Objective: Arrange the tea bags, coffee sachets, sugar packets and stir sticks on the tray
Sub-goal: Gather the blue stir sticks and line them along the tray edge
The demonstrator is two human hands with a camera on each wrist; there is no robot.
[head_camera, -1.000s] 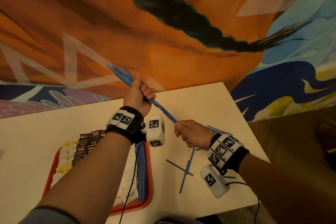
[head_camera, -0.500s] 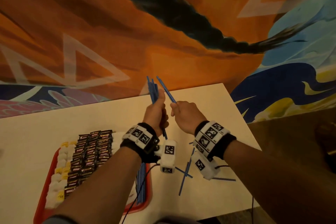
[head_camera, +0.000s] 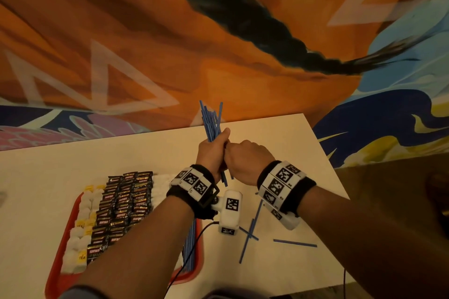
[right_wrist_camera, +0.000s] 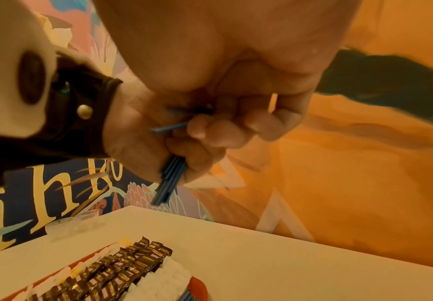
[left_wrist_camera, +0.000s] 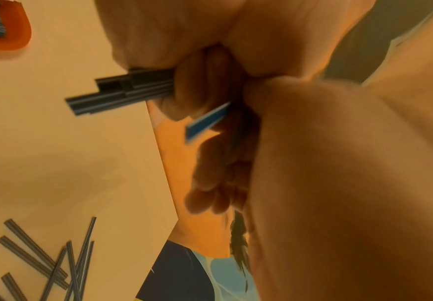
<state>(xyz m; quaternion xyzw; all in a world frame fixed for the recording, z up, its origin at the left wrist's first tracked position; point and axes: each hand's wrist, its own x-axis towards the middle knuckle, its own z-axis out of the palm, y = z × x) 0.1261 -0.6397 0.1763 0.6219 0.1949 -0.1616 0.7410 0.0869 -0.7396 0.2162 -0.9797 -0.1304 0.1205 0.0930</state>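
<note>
Now my left hand (head_camera: 211, 153) is wrapped tight around a bunch of blue stir sticks (head_camera: 211, 120), and they stand almost straight up above the table (head_camera: 150, 150). My right hand (head_camera: 245, 161) is pressed against it, fingers curled, feeding one more stick (right_wrist_camera: 170, 127) into the bunch. The red tray (head_camera: 198, 238) lies below and to my left, with its own row of sticks running long-ways toward me. I think I must tip my bunch flat to match. A few loose sticks (head_camera: 295, 243) lie under my right arm.
</note>
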